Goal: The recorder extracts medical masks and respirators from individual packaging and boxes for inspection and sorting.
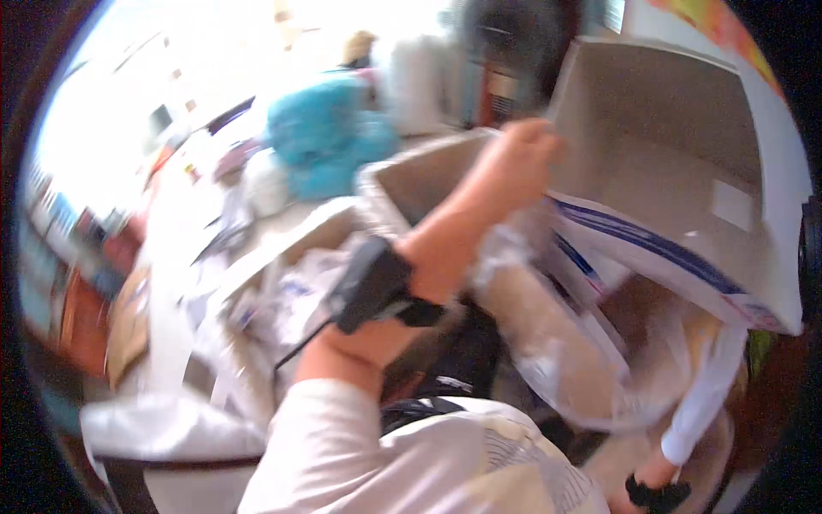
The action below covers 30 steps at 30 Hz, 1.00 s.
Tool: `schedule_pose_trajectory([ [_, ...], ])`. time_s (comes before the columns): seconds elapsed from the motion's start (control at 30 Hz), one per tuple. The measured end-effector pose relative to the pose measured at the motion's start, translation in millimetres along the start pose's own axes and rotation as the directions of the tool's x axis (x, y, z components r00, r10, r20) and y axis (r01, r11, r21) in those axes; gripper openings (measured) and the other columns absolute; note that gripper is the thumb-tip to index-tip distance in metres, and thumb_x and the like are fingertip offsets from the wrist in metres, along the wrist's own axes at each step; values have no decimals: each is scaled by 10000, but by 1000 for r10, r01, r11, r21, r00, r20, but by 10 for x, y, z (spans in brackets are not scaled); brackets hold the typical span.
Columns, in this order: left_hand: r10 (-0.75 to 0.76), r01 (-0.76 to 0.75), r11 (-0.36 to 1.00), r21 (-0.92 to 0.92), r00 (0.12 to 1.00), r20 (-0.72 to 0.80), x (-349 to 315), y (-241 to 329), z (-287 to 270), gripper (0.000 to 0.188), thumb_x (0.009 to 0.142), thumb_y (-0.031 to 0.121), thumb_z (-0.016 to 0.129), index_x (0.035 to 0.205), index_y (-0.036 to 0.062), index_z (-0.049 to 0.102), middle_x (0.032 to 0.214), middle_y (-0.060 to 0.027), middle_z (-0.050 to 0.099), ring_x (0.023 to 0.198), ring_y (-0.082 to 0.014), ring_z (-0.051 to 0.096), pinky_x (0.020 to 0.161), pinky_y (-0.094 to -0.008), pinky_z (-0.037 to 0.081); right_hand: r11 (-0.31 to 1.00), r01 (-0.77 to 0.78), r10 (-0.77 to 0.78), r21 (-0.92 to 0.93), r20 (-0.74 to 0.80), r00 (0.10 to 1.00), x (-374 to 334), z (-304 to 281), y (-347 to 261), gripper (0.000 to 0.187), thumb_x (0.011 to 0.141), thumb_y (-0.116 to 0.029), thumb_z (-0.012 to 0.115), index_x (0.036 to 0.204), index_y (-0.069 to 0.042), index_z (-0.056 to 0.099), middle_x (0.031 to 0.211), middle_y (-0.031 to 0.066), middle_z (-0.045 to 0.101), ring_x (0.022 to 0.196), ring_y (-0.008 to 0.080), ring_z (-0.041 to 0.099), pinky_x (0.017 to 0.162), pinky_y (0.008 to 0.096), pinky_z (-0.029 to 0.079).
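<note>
My left hand (514,167) reaches across the middle with a black device (372,283) strapped at its wrist. Its blurred fingers look closed at the left edge of a large open cardboard box (668,248), white outside with a blue stripe, which tilts with its mouth toward me. Below the box lies a clear plastic liner (556,360) over a brown container. At the lower right, my right hand (658,471) shows only a little skin beside a black wrist band. A long white covering (706,394) stretches from there up to the box's lower edge, so its fingers are hidden.
A second open carton (381,193) and a container with white plastic packages (300,283) stand left of the box. Behind them sits a turquoise bundle (317,128). A dark round fan-like object (518,43) is at the back. A white-covered seat (171,428) stands at lower left.
</note>
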State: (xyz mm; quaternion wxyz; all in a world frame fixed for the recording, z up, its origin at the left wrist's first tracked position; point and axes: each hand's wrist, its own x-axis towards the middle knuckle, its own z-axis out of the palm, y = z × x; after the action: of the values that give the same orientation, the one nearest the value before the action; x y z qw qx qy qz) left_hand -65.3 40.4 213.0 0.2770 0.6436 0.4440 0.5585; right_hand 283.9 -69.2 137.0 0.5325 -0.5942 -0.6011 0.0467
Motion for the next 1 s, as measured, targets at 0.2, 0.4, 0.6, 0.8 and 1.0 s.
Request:
schedule_pose_trajectory([
  [0.2,158,-201,979,-40,864,-477,-881,-219,-1557,235,816,191,437,893,5,558,789,-81,558,707,-180,556,554,-305,494,851,63,-238,521,277,931,-45,455,-288,504,907,-284,348,1345,-65,228,1383,75,261,1277,198,238,1040,347,191],
  [0.4,-116,-56,988,-146,366,-923,-2116,-179,-2938,249,848,149,406,989,1,547,918,-100,576,805,-196,582,641,-281,513,951,16,-228,309,664,713,-299,772,-477,409,919,-118,352,1307,-6,285,1380,105,253,1261,216,257,1051,291,186],
  [0.6,-179,-290,942,-170,-6,-984,-2905,-784,-4309,330,877,304,431,983,-3,492,1003,-112,482,909,-207,521,700,-328,511,827,-505,150,246,770,620,-127,1033,672,432,915,-154,335,1323,-26,270,1370,83,269,1263,218,249,1049,292,187],
  [0.8,-391,-180,912,-369,-105,-915,-2969,-1858,-4284,490,848,432,466,1207,109,386,1051,-65,417,849,-172,411,751,-306,374,1000,-18,2,10,830,557,-184,1183,1016,419,909,-164,419,1282,5,329,1299,124,376,1168,204,374,990,291,278],
  [1.0,-484,88,747,-659,752,-447,-775,-2527,-1919,248,874,310,476,984,97,539,925,-25,580,834,-129,547,748,-280,443,857,-515,356,-16,741,569,133,1043,1194,480,899,-240,422,1324,-63,284,1367,76,290,1262,225,254,1032,335,188],
])
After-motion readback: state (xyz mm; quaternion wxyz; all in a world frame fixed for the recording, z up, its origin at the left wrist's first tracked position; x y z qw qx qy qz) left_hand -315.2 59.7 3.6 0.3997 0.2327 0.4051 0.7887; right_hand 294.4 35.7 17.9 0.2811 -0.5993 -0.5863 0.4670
